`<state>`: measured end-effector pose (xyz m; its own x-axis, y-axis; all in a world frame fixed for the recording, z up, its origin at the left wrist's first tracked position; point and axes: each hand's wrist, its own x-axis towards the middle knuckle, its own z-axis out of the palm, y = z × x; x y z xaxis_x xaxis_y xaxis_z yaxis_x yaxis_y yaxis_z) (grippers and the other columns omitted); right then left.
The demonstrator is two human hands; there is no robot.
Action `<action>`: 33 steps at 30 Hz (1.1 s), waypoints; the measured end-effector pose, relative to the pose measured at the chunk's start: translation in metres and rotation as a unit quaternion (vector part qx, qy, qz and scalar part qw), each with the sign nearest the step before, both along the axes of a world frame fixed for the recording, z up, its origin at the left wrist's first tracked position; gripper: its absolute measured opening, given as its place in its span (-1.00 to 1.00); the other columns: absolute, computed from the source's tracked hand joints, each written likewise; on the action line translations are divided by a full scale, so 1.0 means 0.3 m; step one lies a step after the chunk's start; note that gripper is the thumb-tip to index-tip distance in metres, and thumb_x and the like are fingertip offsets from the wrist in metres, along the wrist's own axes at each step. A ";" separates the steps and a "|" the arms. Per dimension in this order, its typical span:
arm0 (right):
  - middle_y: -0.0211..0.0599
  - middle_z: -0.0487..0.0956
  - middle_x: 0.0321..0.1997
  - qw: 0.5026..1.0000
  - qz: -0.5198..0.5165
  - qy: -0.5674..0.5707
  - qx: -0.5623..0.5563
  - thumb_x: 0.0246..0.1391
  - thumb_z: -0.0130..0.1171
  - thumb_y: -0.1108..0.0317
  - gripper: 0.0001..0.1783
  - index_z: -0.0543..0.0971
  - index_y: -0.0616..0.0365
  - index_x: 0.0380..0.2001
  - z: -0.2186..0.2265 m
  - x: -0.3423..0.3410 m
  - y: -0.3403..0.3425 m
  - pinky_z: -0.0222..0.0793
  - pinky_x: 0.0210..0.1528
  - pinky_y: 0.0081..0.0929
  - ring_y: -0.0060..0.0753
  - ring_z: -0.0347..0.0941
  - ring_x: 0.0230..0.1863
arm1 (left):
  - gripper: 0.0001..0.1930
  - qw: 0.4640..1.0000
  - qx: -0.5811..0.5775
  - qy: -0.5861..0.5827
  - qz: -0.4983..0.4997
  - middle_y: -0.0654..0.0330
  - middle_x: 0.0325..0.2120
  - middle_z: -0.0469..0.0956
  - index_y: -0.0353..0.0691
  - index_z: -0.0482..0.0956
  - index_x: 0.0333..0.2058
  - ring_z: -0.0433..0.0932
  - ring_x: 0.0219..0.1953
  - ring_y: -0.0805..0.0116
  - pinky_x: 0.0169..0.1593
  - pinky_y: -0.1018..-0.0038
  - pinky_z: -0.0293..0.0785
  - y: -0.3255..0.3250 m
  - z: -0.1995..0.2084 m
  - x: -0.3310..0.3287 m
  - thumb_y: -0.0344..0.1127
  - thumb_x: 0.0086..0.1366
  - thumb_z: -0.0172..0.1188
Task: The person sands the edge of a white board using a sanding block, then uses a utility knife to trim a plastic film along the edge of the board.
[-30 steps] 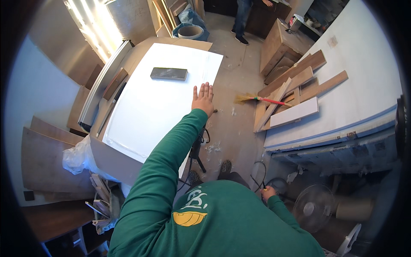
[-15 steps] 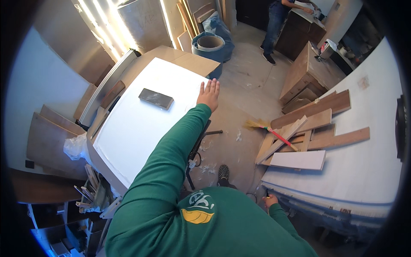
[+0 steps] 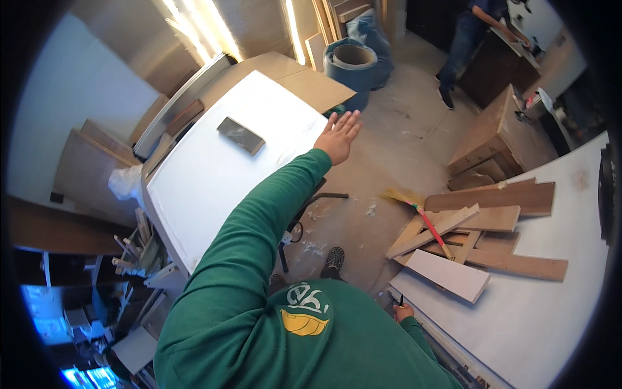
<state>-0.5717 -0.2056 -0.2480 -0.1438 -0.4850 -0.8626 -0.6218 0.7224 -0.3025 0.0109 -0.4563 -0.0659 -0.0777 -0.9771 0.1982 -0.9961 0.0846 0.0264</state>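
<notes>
A white sheet or panel (image 3: 214,155) lies over the worktable on the left. Resting on it is a dark, flat rectangular block (image 3: 240,135). My left hand (image 3: 338,138) is at the panel's right edge with its fingers stretched out, holding nothing; whether the palm touches the edge I cannot tell. Low on the right, beside the edge of another white surface, my right hand (image 3: 403,312) is closed round a small tool with a black tip (image 3: 401,301). Most of that tool is hidden in the fist, so its kind is unclear.
Wooden boards (image 3: 518,262) and a red-handled broom (image 3: 435,233) lie on the white surface (image 3: 512,324) at right. A blue bin (image 3: 350,71) stands beyond the table. Scraps litter the floor. Another person (image 3: 470,42) stands far right by a dark cabinet (image 3: 499,68).
The view has turned, so the surroundings sit differently. My left hand's fingers are slightly more spread at the panel's right edge. My right hand still grips the small tool.
</notes>
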 end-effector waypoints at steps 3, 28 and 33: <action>-0.32 0.44 -0.69 0.998 0.056 -0.020 0.008 0.17 0.30 0.35 -0.81 0.48 0.15 -0.38 0.011 0.055 -0.051 0.26 -0.71 -0.34 -0.38 0.37 -0.75 | -0.34 0.994 0.038 0.040 0.091 0.09 0.54 -0.16 -0.19 -0.01 0.48 -0.19 0.57 0.19 0.55 0.08 -0.28 0.078 -0.058 0.043 -0.31 0.43 -0.23; -0.45 0.36 -0.70 0.946 0.305 -0.049 -0.099 0.18 0.31 0.34 -0.82 0.48 0.08 -0.36 0.055 0.691 -0.119 0.21 -0.67 -0.37 -0.46 0.28 -0.73 | -0.23 0.951 -0.020 -0.040 0.306 0.16 0.51 0.01 -0.21 0.05 0.47 -0.07 0.55 0.29 0.56 0.14 -0.29 2.072 -0.130 0.130 -0.36 0.27 0.00; -0.40 0.42 -0.66 0.890 0.431 -0.016 -0.149 0.15 0.35 0.30 -0.78 0.54 0.19 -0.30 0.052 0.729 -0.094 0.26 -0.65 -0.36 -0.44 0.33 -0.71 | -0.58 0.879 -0.054 0.110 0.462 -0.06 0.23 0.45 -0.21 0.53 0.16 0.42 0.28 0.08 0.38 0.09 0.23 2.485 -0.272 0.171 -0.25 0.35 0.11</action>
<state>-0.3528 -0.2339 -0.2323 0.4144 -0.6116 -0.6739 -0.8938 -0.1341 -0.4279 0.0622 0.2892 -0.1474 0.7899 -0.5779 0.2053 -0.6132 -0.7427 0.2689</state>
